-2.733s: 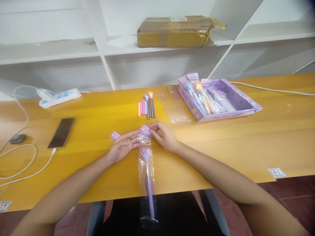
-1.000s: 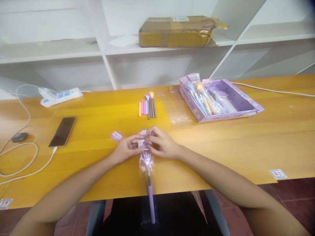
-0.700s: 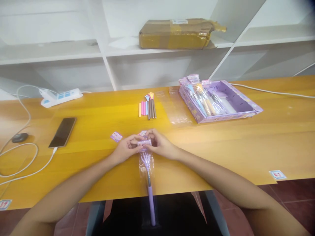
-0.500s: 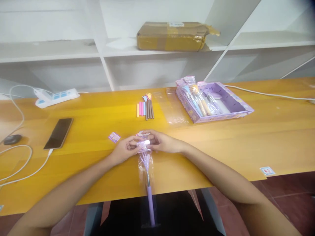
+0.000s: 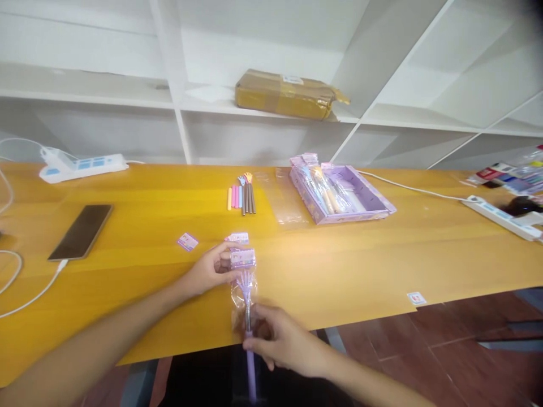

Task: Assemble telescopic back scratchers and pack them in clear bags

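A purple back scratcher (image 5: 251, 370) with a hand-shaped head lies in a clear plastic bag, its handle reaching past the table's front edge. At the top of the bag is a printed purple card header (image 5: 243, 258), pinched by my left hand (image 5: 214, 265). My right hand (image 5: 282, 339) is closed around the bagged back scratcher where the metal rod meets the purple handle. Just behind the header lies another printed card (image 5: 238, 237), partly covered by my left fingers. A loose small card (image 5: 187, 241) rests to the left.
Behind my hands lie several coloured tubes and dark rods with small hand heads (image 5: 248, 195). A purple display box (image 5: 316, 212) holds bagged back scratchers. A phone (image 5: 81, 232) and power strip (image 5: 85, 167) are at left; another power strip (image 5: 503, 217) is at right. A taped carton (image 5: 284, 96) sits on the shelf.
My right hand has left the card header and moved down to the handle of the bagged back scratcher. My left hand stays at the header. The view has turned toward the right.
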The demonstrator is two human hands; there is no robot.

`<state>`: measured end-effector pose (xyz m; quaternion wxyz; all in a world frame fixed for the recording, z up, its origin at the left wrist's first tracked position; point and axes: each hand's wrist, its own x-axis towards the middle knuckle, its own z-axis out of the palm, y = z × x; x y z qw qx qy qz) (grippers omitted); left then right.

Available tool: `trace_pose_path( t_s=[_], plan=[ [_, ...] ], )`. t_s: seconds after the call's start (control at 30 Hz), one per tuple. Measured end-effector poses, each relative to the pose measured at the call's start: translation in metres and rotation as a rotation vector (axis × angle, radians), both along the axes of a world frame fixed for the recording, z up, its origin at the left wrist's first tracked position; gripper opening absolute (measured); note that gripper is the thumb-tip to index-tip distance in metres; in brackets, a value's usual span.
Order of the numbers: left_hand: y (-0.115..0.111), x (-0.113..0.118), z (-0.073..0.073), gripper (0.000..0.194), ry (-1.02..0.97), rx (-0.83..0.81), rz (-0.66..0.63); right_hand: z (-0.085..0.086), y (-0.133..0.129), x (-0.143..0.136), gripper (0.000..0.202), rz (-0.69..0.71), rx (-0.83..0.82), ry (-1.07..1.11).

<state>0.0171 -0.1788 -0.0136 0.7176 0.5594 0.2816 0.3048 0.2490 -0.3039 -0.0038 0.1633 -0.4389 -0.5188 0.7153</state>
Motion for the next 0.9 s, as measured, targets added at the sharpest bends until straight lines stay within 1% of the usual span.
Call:
trace_pose_path(
  t_s=[0.07,0.13,0.17,0.23,0.33,0.37,0.43,0.5,0.6,0.67,0.73,0.77,0.83,0.9],
  plan=[
    [-0.001,0.000,-0.001,0.068,-0.017,0.000,-0.003,-0.006,-0.014,-0.007,0.036,-0.064,0.058,0.004],
    [-0.001,0.000,-0.004,0.069,-0.054,0.006,-0.011,-0.008,-0.018,-0.007,0.036,-0.122,0.080,0.023],
    [-0.001,-0.001,-0.005,0.066,-0.080,0.014,-0.024,-0.005,-0.016,-0.003,0.035,-0.149,0.098,0.024],
    [0.000,-0.001,-0.008,0.059,-0.122,0.033,-0.063,0.005,-0.003,0.015,0.035,-0.220,0.176,-0.005],
    [0.001,-0.001,-0.009,0.054,-0.120,0.051,-0.112,0.034,0.034,0.058,0.039,-0.404,0.376,-0.139],
    [0.002,-0.001,-0.008,0.054,-0.110,0.053,-0.119,0.044,0.050,0.075,0.042,-0.485,0.481,-0.192],
    [0.003,0.000,-0.007,0.052,-0.090,0.053,-0.134,0.062,0.084,0.108,0.041,-0.631,0.740,-0.338],
    [0.003,0.000,-0.006,0.051,-0.070,0.045,-0.149,0.075,0.117,0.137,0.049,-0.719,0.944,-0.469],
    [0.003,-0.001,-0.005,0.050,-0.036,0.030,-0.166,0.087,0.165,0.173,0.053,-0.809,1.135,-0.708],
    [0.003,-0.001,-0.004,0.049,-0.019,0.026,-0.175,0.093,0.193,0.194,0.065,-0.890,1.168,-0.887],
    [0.003,-0.001,-0.004,0.049,-0.004,0.024,-0.181,0.097,0.218,0.215,0.078,-0.937,1.116,-1.048],
    [0.003,-0.001,-0.004,0.049,0.002,0.023,-0.185,0.097,0.230,0.224,0.081,-0.942,1.087,-1.105],
    [0.003,-0.001,-0.004,0.049,0.010,0.021,-0.195,0.093,0.248,0.241,0.082,-0.965,1.060,-1.182],
    [0.002,-0.001,-0.005,0.048,0.011,0.018,-0.201,0.084,0.261,0.250,0.074,-0.926,1.121,-1.203]
  ],
)
